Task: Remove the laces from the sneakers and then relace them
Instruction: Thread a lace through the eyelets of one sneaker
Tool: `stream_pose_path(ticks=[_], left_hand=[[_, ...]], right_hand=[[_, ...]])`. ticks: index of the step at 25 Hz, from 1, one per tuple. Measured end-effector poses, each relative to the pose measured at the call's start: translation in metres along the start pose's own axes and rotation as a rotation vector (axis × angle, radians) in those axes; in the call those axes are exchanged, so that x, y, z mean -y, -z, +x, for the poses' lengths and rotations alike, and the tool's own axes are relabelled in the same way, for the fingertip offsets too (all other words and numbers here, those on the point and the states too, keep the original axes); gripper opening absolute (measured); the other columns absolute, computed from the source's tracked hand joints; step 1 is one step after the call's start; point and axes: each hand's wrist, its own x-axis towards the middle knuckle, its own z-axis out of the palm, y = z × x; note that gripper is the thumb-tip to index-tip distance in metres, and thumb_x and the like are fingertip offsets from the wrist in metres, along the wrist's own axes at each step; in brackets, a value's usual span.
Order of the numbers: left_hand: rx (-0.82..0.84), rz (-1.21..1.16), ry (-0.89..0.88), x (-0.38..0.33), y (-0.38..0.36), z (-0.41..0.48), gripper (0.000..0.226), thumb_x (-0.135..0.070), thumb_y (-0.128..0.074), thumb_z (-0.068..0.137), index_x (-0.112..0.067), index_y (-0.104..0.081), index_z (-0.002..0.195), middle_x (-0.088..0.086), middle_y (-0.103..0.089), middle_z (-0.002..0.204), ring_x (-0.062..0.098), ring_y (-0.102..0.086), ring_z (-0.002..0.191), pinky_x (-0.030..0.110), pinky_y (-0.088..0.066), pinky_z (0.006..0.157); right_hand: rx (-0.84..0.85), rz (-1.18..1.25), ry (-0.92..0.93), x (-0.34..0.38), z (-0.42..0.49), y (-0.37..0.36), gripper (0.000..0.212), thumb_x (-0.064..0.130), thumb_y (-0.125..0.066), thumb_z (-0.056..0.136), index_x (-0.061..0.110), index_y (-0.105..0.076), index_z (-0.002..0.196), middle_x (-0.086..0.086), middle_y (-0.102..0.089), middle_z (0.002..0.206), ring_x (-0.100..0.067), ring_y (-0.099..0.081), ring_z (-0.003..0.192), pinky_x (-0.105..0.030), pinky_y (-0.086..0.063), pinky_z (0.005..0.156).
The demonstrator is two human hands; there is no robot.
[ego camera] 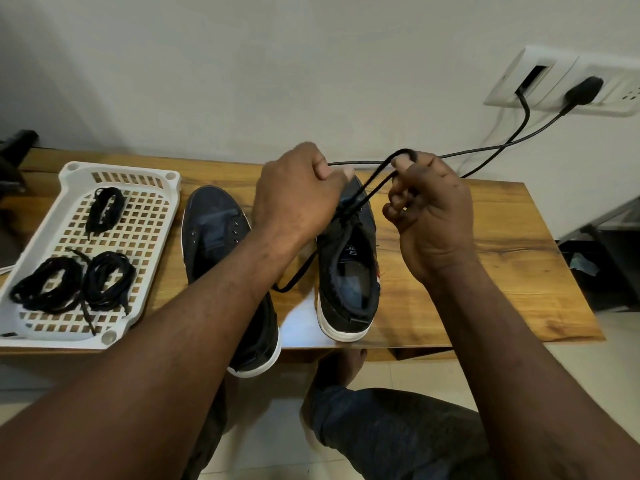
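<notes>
Two dark blue sneakers with white soles stand side by side on a wooden table [485, 265]. The left sneaker [214, 233] has bare eyelets. My left hand [298, 192] grips the toe end of the right sneaker [349, 271]. My right hand [429, 209] pinches a loop of black lace [374, 183] raised above that shoe; the lace runs down into its eyelets. One loose lace end [294, 278] trails off between the two shoes.
A white perforated tray [145, 223] at the table's left holds three bundles of black laces [104, 209]. Two black cables [485, 150] run from a wall socket [568, 84] across the table's back edge. My knee [398, 427] shows below the table.
</notes>
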Motion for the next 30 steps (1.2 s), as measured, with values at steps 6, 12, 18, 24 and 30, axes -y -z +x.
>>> stream_pose_path(ticks=[6,12,18,24,30], left_hand=[[0.350,-0.181,0.087,-0.001,-0.011,-0.003,0.029,-0.036,-0.054,0.108,-0.029,-0.078,0.095,-0.012,-0.077,0.088,0.000,-0.068,0.080,0.034,-0.057,0.083],[0.546,-0.227,0.160,-0.001,-0.010,-0.006,0.032,-0.037,-0.048,0.110,-0.027,-0.078,0.105,-0.007,-0.076,0.106,0.009,-0.063,0.082,0.030,-0.048,0.075],[0.590,-0.422,0.190,-0.005,-0.003,-0.002,0.036,-0.045,-0.057,0.105,-0.023,-0.068,0.079,-0.008,-0.067,0.080,0.007,-0.050,0.060,0.025,-0.038,0.058],[0.526,-0.545,0.131,-0.020,0.007,-0.006,0.022,-0.026,-0.067,0.101,-0.006,-0.076,0.100,-0.015,-0.065,0.064,-0.005,-0.052,0.049,0.008,-0.039,0.048],[0.519,-0.580,0.173,-0.016,0.015,-0.003,0.014,-0.017,-0.068,0.100,-0.005,-0.069,0.094,-0.002,-0.068,0.070,-0.002,-0.054,0.048,0.014,-0.041,0.050]], right_hand=[[-0.047,0.253,-0.024,0.006,0.003,0.012,0.006,0.015,-0.060,0.087,0.017,-0.060,0.082,0.003,-0.046,0.067,-0.010,-0.038,0.059,-0.024,-0.028,0.056],[-0.062,0.545,-0.015,0.016,0.005,0.029,0.012,0.018,-0.056,0.092,0.017,-0.063,0.083,0.005,-0.047,0.067,-0.010,-0.037,0.057,-0.024,-0.029,0.055],[-0.390,0.124,-0.229,0.001,0.013,0.038,0.015,0.014,-0.055,0.096,0.017,-0.061,0.083,0.005,-0.048,0.068,-0.010,-0.039,0.059,-0.023,-0.032,0.053],[-0.268,-0.833,-0.059,-0.012,0.004,0.028,0.035,0.030,-0.068,0.091,0.018,-0.063,0.123,-0.001,-0.062,0.118,-0.016,-0.060,0.104,-0.039,-0.054,0.088],[0.171,-0.189,-0.188,-0.003,-0.001,0.007,0.054,0.040,-0.043,0.111,0.012,-0.054,0.066,-0.006,-0.056,0.064,-0.019,-0.053,0.065,-0.034,-0.044,0.074]])
